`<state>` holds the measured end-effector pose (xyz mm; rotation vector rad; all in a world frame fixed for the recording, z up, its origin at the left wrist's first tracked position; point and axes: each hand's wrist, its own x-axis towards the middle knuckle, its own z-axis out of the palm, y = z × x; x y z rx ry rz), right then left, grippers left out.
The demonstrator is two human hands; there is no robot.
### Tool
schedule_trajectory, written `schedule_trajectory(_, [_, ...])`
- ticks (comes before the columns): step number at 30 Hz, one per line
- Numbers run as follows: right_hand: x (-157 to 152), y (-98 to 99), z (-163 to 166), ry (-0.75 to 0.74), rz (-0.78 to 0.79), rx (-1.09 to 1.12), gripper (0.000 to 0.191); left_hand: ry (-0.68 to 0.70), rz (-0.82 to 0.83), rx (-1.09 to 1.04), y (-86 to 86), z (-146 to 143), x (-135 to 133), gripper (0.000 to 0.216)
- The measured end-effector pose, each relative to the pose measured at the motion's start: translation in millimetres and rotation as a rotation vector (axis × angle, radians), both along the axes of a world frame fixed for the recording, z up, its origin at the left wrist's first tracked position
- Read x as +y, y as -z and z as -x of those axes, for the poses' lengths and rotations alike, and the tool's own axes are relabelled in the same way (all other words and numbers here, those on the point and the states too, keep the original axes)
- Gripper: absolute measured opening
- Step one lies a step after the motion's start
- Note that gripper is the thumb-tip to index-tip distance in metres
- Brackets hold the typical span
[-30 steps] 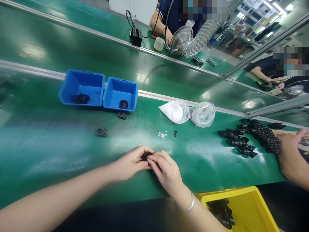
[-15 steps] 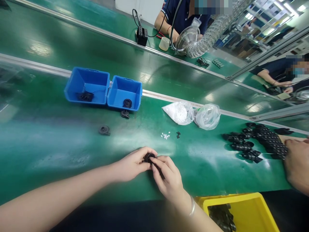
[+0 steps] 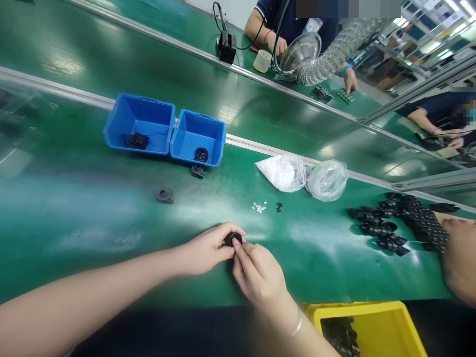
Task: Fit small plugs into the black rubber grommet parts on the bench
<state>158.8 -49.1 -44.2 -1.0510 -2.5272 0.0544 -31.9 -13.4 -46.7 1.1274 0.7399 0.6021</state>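
Note:
Over the green bench, my left hand (image 3: 210,250) is closed around a small black round part (image 3: 234,239), its open end facing up. The fingers of my right hand (image 3: 262,275) are pressed together, with their tips at the opening of this part. Whether they pinch something small there is hidden. Beyond my hands lie small white pieces (image 3: 259,207) and small black pieces (image 3: 279,207) in two little groups. A dark snail-shaped housing (image 3: 164,195) rests to the left, and a second such housing (image 3: 197,171) sits before the blue bins.
Two blue bins, one with black wires (image 3: 137,141), one with black rings (image 3: 201,154), stand at the back. Two plastic bags (image 3: 286,173) lie right of them. Many black parts (image 3: 386,223) and another person's hand (image 3: 461,253) are at right. A yellow bin (image 3: 399,317) stands below.
My right fingertips have shifted further over the part's opening, and the part's round end shows more clearly. The view has shifted slightly. Across the bench, a co-worker's hand now shows by the small parts.

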Motion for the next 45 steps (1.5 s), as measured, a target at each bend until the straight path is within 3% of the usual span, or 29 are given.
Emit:
schedule_trajectory(16, [-5,5.7,1,0.032,-0.007,-0.005,0.070,0.001,-0.019,0.010,-2.9,0,1,0.031])
schedule_trajectory(22, [1,-6.3,1,0.041,0.216,0.163,0.055,-0.007,0.012,-0.009,-2.0,0,2,0.030])
schedule_trajectory(29, [9,-11.9,-5,0.243,0.108,0.461,0.049,-0.028,0.226,-0.222,-12.3,-5,-1,0.017])
schedule_trajectory(36, [10,-6.8,-7,0.186,0.162,0.495,0.046,-0.009,0.167,-0.111,-19.0,-7,-3,0.016])
schedule_trajectory(41, [9,-17.6,-4,-0.034,0.215,0.278,0.051,-0.023,0.050,-0.014,-24.2,-5,-4,0.019])
schedule_trajectory(45, [8,-28.8,-3,-0.090,0.029,0.008,0.041,0.065,-0.167,0.240,-29.4,-7,-10,0.031])
